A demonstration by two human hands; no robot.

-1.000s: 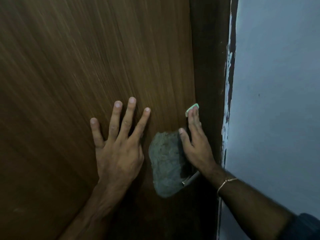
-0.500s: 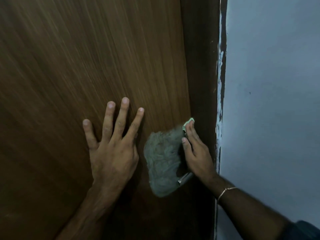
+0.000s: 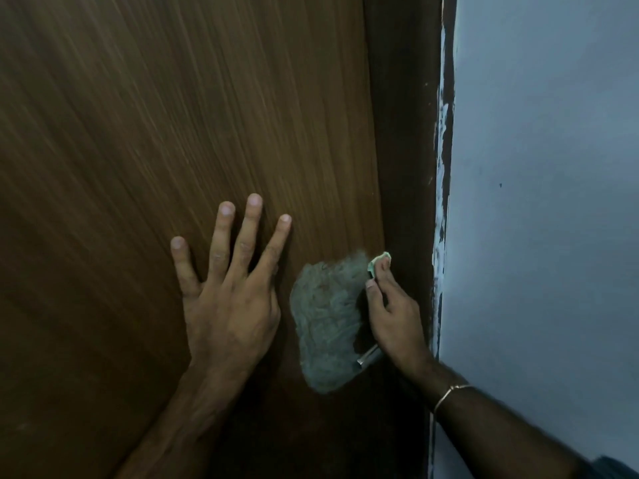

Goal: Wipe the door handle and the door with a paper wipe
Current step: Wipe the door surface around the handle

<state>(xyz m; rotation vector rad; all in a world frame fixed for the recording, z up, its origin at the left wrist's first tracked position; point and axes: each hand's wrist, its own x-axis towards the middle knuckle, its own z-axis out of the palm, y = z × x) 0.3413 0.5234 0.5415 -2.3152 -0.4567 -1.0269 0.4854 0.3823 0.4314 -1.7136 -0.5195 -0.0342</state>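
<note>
Your right hand (image 3: 394,309) pinching paper wipe (image 3: 378,261) slid down door (image 3: 173,133) edge, lower right; left hand (image 3: 230,302) flat, fingers spread. Keep wiping.

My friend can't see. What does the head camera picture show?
A person's right hand presses a small pale green wipe against the edge of a brown wooden door, beside a grey patch. Their left hand rests flat, fingers spread, on the door.

From my feed, a pale blue-grey painted wall (image 3: 546,202) fills the right side. It meets a dark brown door frame (image 3: 404,133), where whitish paint (image 3: 441,140) is smeared and chipped along the edge. The light is dim.
</note>
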